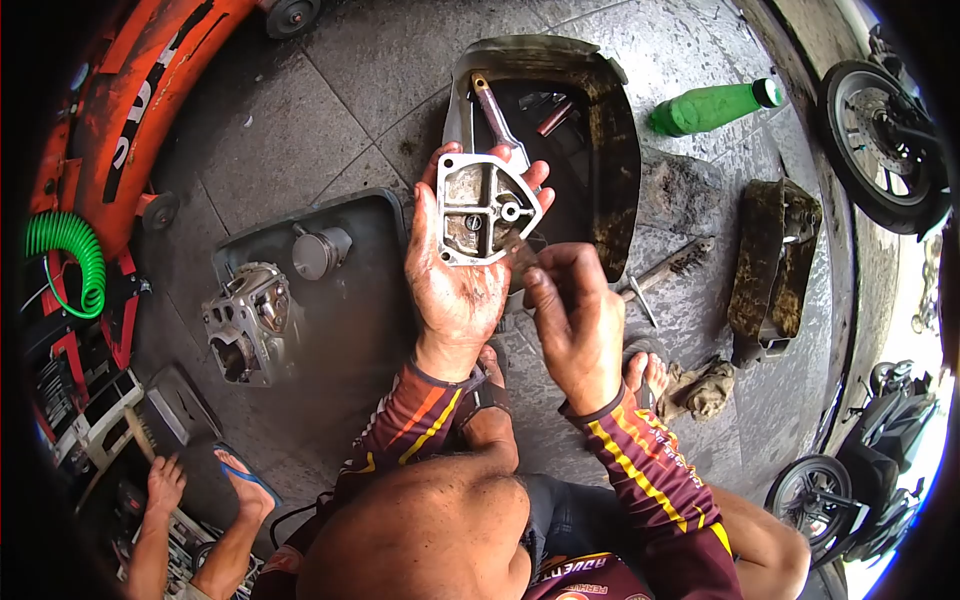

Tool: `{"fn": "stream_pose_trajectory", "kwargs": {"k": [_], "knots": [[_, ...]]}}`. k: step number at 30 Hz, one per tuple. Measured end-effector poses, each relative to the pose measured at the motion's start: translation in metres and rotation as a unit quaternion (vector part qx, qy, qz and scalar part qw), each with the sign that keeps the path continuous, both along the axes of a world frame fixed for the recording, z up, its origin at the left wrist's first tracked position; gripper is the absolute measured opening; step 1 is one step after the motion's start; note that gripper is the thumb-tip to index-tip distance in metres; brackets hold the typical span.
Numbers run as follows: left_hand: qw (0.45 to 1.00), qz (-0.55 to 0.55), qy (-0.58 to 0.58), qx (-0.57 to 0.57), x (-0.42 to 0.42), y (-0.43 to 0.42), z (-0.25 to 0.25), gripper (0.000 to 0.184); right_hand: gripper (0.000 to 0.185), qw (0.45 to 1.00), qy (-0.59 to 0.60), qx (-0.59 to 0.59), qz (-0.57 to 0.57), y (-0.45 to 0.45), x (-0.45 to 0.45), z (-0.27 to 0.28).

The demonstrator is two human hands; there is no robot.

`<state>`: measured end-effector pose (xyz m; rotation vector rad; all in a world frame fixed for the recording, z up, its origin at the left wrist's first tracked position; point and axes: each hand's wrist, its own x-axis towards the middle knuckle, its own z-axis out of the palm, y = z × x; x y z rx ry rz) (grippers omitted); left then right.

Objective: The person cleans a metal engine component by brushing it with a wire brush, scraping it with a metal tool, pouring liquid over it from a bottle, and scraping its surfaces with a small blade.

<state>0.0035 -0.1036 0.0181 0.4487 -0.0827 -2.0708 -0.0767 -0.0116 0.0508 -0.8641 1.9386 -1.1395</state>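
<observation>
On the open palm of my left hand (pixel 455 300) lies a metal engine cover (pixel 485 212), inner ribbed side up, my fingers curled around its edges. It is roughly triangular, with bolt holes at its corners and a round boss inside. Beside its lower right edge, my right hand (pixel 578 325) is closed in a pinch. Between thumb and forefinger sits a thin flat piece (pixel 525 254), brownish and blurred, reaching to the cover's rim; its kind is unclear. Both hands are smeared with grime.
Past my hands stands a dirty black pan (pixel 612 130) with tools inside. A green bottle (pixel 710 108) and a brush (pixel 675 265) lie right. Left, a tray (pixel 375 215) holds an engine block (pixel 250 325) and a piston (pixel 318 253). Another person's hand (pixel 165 485) shows lower left.
</observation>
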Motion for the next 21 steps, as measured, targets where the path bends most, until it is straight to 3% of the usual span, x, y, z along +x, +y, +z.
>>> {"fn": "stream_pose_trajectory", "kwargs": {"k": [3, 5, 9, 11, 15, 17, 21], "knots": [[1.000, 0.001, -0.005, -0.006, -0.001, -0.001, 0.000, 0.048, 0.013, 0.999, -0.024, 0.036, -0.031, -0.004, -0.002, 0.002], [1.000, 0.005, 0.016, 0.013, -0.001, 0.000, 0.000, 0.047, 0.013, 0.997, 0.038, -0.048, 0.049, 0.001, 0.007, 0.002], [1.000, 0.008, 0.009, -0.004, -0.004, 0.001, 0.000, 0.049, 0.013, 0.999, -0.034, 0.030, -0.022, -0.004, 0.000, 0.003], [1.000, 0.009, 0.003, -0.010, -0.004, 0.003, 0.000, 0.050, 0.012, 0.997, 0.025, -0.033, 0.058, -0.001, 0.006, 0.005], [0.998, 0.018, -0.026, -0.051, -0.004, 0.003, 0.000, 0.051, 0.012, 0.997, -0.056, 0.031, -0.033, -0.005, -0.004, 0.005], [0.996, 0.013, -0.039, -0.084, -0.003, 0.002, -0.001, 0.051, 0.013, 0.999, -0.012, -0.010, 0.052, 0.002, 0.002, 0.006], [0.985, -0.026, -0.060, -0.162, 0.005, -0.005, -0.006, 0.055, 0.011, 0.995, 0.054, -0.051, 0.062, 0.000, -0.015, 0.013]]}}
